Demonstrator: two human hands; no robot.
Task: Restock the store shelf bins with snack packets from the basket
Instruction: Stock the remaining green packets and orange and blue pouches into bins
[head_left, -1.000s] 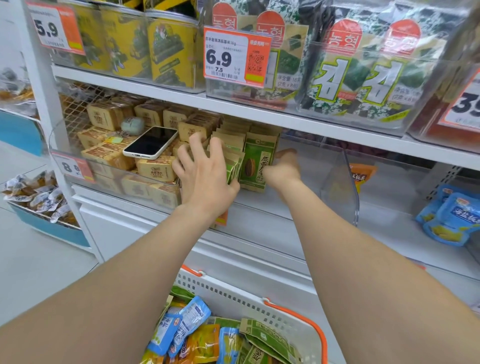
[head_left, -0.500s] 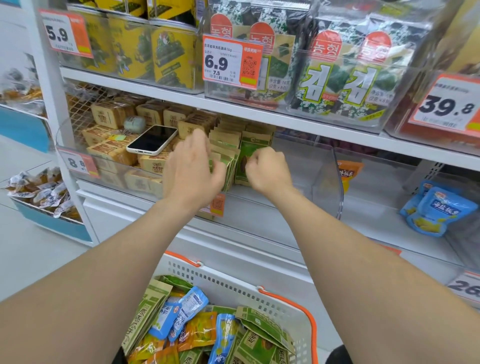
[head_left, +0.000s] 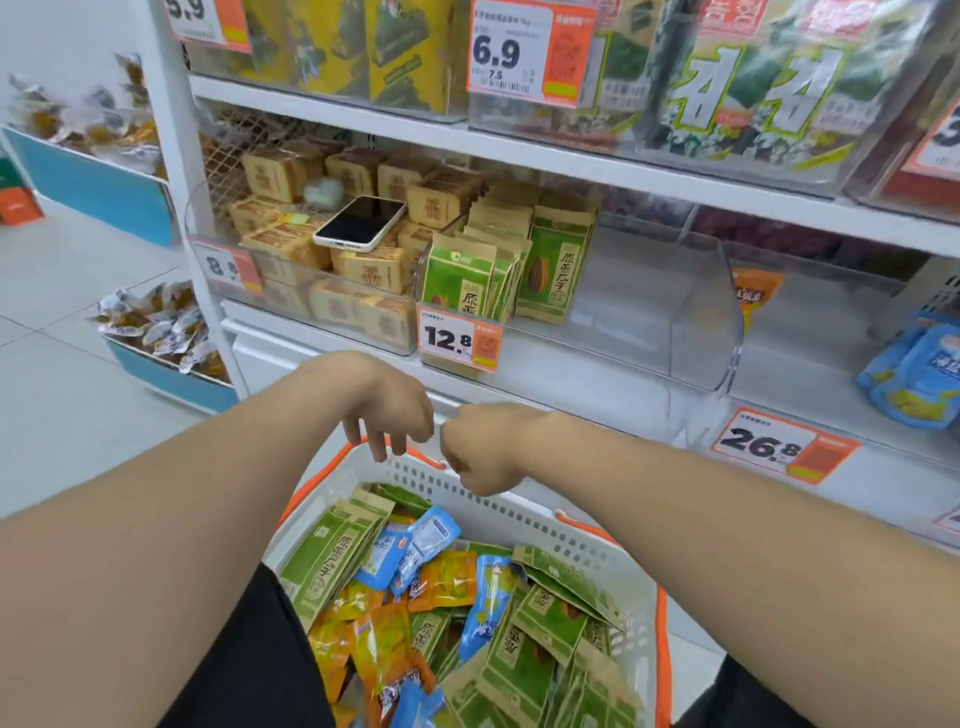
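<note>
A: Where are the hands?

B: Both hang over the far rim of the basket (head_left: 519, 512), just below the shelf (head_left: 592, 397). The left hand (head_left: 387, 410) droops from the wrist with its fingers loose and pointing down, holding nothing. The right hand (head_left: 483, 452) is just beside it, fingers curled under into a fist, and nothing shows in it.

A: And the snack packets?

B: Most lie in the basket. Green packets (head_left: 332, 561) are stacked along its left wall and heaped in its near right corner. Blue packets (head_left: 431, 540) and orange packets (head_left: 447, 582) lie loose in the middle.

A: Any on the shelf?

B: Yes. In the middle bin (head_left: 701, 332) a shelved row (head_left: 462, 280) of the same green kind stands upright at the left end, behind the 12.8 tag (head_left: 460, 340) on the bin's front edge.

A: What flanks that bin?

B: The left bin (head_left: 208, 223) holds tan packs (head_left: 369, 270), and a phone (head_left: 361, 223) lies flat on top of them near the bin's right wall. The right bin (head_left: 831, 332) has blue pouches (head_left: 914, 374) at its right edge and one orange pouch (head_left: 756, 296) at its back left corner. A 26.8 tag (head_left: 779, 447) hangs on the shelf edge below.

A: Above?

B: Seaweed packs (head_left: 753, 88) stand in clear bins on the next shelf up, with a 6.9 tag (head_left: 530, 52) in front.
</note>
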